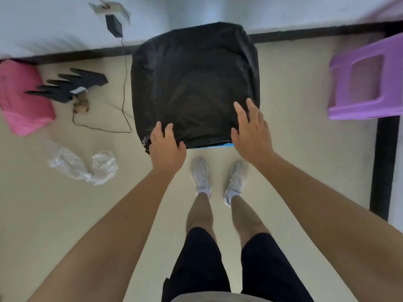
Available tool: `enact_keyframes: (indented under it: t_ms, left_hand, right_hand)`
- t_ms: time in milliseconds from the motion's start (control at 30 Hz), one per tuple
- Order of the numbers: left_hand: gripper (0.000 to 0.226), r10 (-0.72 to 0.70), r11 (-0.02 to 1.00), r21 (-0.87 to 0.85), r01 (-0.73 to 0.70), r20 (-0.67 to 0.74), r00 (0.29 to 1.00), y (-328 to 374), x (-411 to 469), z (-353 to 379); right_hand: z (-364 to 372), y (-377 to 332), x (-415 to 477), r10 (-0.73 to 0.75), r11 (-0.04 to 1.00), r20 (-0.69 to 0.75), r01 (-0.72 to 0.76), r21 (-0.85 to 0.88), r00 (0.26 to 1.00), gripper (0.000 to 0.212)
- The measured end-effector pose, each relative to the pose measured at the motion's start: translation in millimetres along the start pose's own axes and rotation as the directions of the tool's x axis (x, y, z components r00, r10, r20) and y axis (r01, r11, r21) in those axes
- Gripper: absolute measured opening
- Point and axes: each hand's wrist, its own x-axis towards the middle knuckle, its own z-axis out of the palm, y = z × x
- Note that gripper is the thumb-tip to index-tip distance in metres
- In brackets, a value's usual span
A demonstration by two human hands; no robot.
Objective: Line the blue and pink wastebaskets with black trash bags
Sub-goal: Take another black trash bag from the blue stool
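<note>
The black trash bag (194,83) drapes over the blue wastebasket (220,145) on the floor — only a blue sliver shows. Left hand (166,147) and right hand (250,131) rest on its near edge, fingers spread, pinching nothing. Untucked, the film could slip off — the pink wastebasket (21,99) lies unlined.

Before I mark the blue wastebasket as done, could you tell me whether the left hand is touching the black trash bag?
Touching. The head view shows the left hand resting on the near edge of the black trash bag, its fingers overlapping the plastic.
</note>
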Motion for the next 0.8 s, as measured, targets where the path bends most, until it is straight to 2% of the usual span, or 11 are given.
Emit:
enact_keyframes:
  t_ms: [100, 167, 300, 433, 567, 700, 767, 800]
  left_hand:
    - [0.03, 0.047, 0.998, 0.039, -0.044, -0.077, 0.996, -8.9, 10.9, 20.8]
    - [0.018, 0.086, 0.996, 0.045, -0.08, -0.158, 0.984, -10.0, 15.7, 14.3]
    - [0.015, 0.171, 0.984, 0.002, -0.176, -0.241, 0.955, 13.8, 19.4, -32.9]
    - [0.014, 0.236, 0.962, -0.058, -0.268, -0.322, 0.917, 64.7, 12.9, -106.4]
    - [0.012, 0.341, 0.899, -0.121, -0.42, -0.407, 0.847, 135.5, -10.4, -194.2]
    - [0.003, 0.492, 0.802, -0.11, -0.587, -0.435, 0.754, 202.2, -52.8, -256.4]
    - [0.01, 0.591, 0.734, -0.063, -0.676, -0.431, 0.682, 225.0, -76.4, -277.5]
    - [0.01, 0.661, 0.673, -0.025, -0.739, -0.427, 0.617, 235.0, -89.3, -285.0]
  right_hand:
    - [22.0, 12.3, 6.9, 0.021, 1.0, 0.015, -0.021, -0.008, 1.0, 0.048]
    - [16.5, 17.2, 12.0, 0.019, 1.0, -0.055, -0.019, 0.012, 0.998, 0.032]
    - [-32.2, 9.8, 17.5, 0.074, 0.994, -0.117, -0.064, 0.091, 0.99, 0.031]
    - [-116.1, 6.7, 19.0, 0.074, 0.987, -0.236, -0.038, 0.156, 0.969, 0.031]
    - [-219.1, 16.4, 1.1, 0.145, 0.98, -0.358, -0.083, 0.183, 0.922, 0.032]
    - [-299.7, 31.6, -53.1, 0.29, 0.929, -0.49, -0.119, 0.351, 0.822, 0.034]
    - [-327.2, 39.5, -92.6, 0.318, 0.926, -0.53, -0.138, 0.351, 0.786, 0.027]
    - [-336.9, 45.3, -117.7, 0.324, 0.934, -0.551, -0.169, 0.313, 0.769, 0.026]
